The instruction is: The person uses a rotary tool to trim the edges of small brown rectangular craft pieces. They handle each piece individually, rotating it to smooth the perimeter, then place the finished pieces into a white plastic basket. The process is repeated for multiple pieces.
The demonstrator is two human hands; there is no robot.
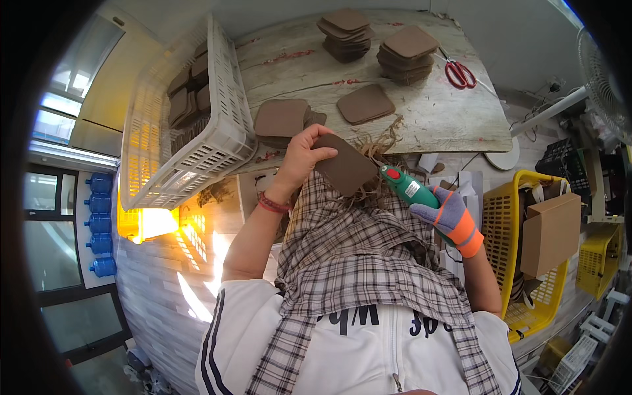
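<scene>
**Brown pad held over my lap, green tool at its edge**

The brown pad (345, 168) sits in my bare left hand (304, 157), fingers curled over its upper left corner, just off the near edge of the tabletop (434, 118) and above the plaid cloth (355, 243) across my lap. My right hand (449, 220), in a grey glove with orange cuff and fingertips, is closed round a green handheld tool (407, 187); a red patch and a small pale label mark its body, and its nose meets the pad's right edge, where loose tan fibres (382, 141) fray out.

On the tabletop, two flat brown pads lie near the near edge: one (282, 117) by the left corner on top of others, one (365, 103) toward the middle. Two stacks of the same pads (345, 31) (408, 52) stand along the far edge. Red-handled scissors (459, 72) lie by the far right corner. A white slotted crate (217, 131) leans on the left edge, with more pads inside. To my right, a yellow basket (503, 224) holds a plain brown cardboard box (552, 232).
</scene>
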